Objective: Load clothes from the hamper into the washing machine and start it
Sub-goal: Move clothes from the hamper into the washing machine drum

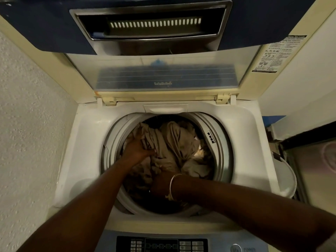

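Both hands (140, 148) in crumpled beige clothes (174, 142), drum (221, 160) full.

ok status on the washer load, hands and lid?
Left hand pressing on beige clothes in drum. Right hand down among them, grip unseen. Lid up, nothing blocking.

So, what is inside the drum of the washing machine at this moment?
The drum holds crumpled beige clothes, with the left hand and right hand pressed into them. The pile hides the drum's bottom and the right hand's fingers.
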Tool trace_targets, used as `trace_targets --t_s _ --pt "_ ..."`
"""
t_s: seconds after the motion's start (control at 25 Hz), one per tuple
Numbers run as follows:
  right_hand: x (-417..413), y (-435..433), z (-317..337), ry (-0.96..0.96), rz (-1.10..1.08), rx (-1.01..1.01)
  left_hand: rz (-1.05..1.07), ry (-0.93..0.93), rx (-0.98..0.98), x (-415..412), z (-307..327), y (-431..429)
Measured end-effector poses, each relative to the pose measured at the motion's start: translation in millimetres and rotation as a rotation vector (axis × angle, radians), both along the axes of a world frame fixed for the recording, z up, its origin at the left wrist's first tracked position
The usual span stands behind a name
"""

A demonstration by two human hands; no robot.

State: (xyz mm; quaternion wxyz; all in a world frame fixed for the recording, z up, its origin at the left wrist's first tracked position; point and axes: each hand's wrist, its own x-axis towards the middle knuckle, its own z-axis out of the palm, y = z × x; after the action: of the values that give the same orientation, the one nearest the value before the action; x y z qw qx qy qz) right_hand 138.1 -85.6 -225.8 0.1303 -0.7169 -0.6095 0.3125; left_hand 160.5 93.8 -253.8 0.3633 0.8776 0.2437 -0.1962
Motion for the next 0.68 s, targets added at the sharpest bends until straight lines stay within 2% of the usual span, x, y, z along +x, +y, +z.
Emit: trace_targets --t_s 0.04,0.08,0.16,0.2,0.24,0.32,0.4,0.48,0.6,0.64,0.68 --pt "5.5 -2.2 11.6 -0.043 0.135 0.029 0.037 0.010 0.005 -4.4 3.5 1.0" --pt "16.5 -5.3 23.3 -0.053 0.184 -0.040 0.058 0.019 0.022 -7.2 7.7 0.5" --pt "49.5 -2.7 50.4 -0.050 0.020 -0.093 -0.003 -0.010 0.154 -13.0 24.5 -7.1" --pt "66.7 -2.0 66.0 -0.040 -0.157 -0.132 -0.059 -0.060 0.284 -14.9 36.1 -12.6" --pt "78.2 -0.3 80.2 -0.131 -0.306 -0.125 -0.111 -0.149 0.449 -17.0 48.3 -18.2" --pt "90.6 5.9 93.5 -0.395 -0.450 -0.076 -0.258 -0.320 0.683 -21.3 73.1 -31.2" --pt "90.7 8.9 94.9 -0.513 -0.453 -0.128 -0.473 -0.325 0.623 -26.0 81.9 -43.1" --pt "86.4 14.4 97.5 -0.550 -0.504 -0.190 -0.614 -0.165 0.489 -31.2 80.1 -48.8" --pt "75.2 31.9 89.7 -0.768 -0.508 -0.017 -0.662 -0.097 0.403 -32.5 68.6 -51.9" --pt "73.3 40.1 77.6 -0.753 -0.503 0.067 -0.655 -0.052 0.352 -33.8 63.6 -52.9" --pt "73.8 47.9 66.7 -0.661 -0.471 0.098 -0.662 0.017 0.314 -35.1 61.7 -54.1"
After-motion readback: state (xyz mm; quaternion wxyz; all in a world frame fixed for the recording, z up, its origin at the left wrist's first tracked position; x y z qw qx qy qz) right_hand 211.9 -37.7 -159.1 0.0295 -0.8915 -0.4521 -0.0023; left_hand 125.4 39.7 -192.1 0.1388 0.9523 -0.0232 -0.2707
